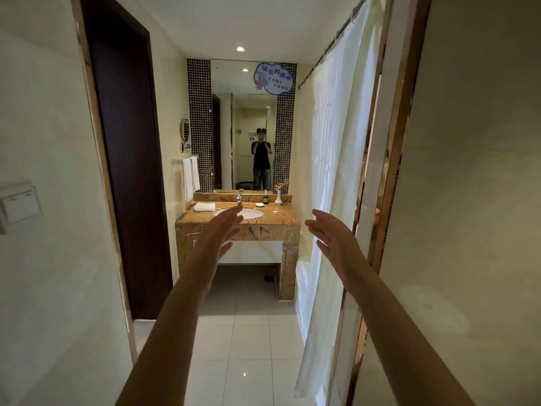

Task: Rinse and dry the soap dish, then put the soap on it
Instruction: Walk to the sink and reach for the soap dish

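Note:
I stand in a bathroom doorway, several steps from the brown marble vanity [272,222]. A small white soap dish [259,204] sits on the counter behind the white basin [251,213], right of the faucet [239,198]. Another small white object [275,212], too small to identify, lies on the counter right of the basin. My left hand [222,230] and my right hand [333,235] are both stretched forward in the air, palms facing each other, fingers apart, holding nothing. A folded white towel [204,206] lies on the counter's left end.
A dark bottle [265,197] and a white vase [278,197] stand at the counter's back. White towels [191,177] hang on the left wall. A dark door [126,159] is on the left, a white shower curtain [328,186] on the right. Tiled floor [248,347] leads to the vanity.

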{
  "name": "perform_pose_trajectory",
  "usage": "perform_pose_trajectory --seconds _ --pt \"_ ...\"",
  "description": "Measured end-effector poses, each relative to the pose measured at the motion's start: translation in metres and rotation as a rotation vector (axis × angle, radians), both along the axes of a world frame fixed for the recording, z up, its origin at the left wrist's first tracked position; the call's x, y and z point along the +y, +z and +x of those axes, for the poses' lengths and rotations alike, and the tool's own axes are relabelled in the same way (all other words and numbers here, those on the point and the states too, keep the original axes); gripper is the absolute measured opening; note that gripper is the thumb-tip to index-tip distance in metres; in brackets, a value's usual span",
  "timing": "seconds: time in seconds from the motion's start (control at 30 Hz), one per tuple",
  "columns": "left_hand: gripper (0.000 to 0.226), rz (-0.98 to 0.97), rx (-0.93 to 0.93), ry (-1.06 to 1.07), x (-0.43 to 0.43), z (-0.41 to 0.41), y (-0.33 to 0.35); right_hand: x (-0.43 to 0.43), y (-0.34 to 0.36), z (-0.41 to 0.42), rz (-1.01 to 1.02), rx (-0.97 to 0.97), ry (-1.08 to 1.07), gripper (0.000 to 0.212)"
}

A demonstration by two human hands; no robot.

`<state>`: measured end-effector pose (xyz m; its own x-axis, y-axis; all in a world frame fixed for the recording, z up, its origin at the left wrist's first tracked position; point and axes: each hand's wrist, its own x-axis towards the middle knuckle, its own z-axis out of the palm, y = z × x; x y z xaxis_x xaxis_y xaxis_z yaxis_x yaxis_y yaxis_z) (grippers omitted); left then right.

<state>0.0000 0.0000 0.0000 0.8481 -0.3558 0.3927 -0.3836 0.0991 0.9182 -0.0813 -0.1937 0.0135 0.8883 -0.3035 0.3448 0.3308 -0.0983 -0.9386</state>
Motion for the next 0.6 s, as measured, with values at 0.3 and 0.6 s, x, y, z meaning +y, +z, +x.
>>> perform_pose_trajectory --seconds 0.3,0.6 --pt "0.072 0.856 -0.819 0.419 -0.013 0.012 0.009 -0.017 0.005 0.003 -1.202 -0.029 -0.469 0.072" --pt "0.073 0.939 -0.785 0.441 -0.046 0.02 0.01 -0.051 -0.004 0.015 -1.234 0.012 -0.421 0.07"
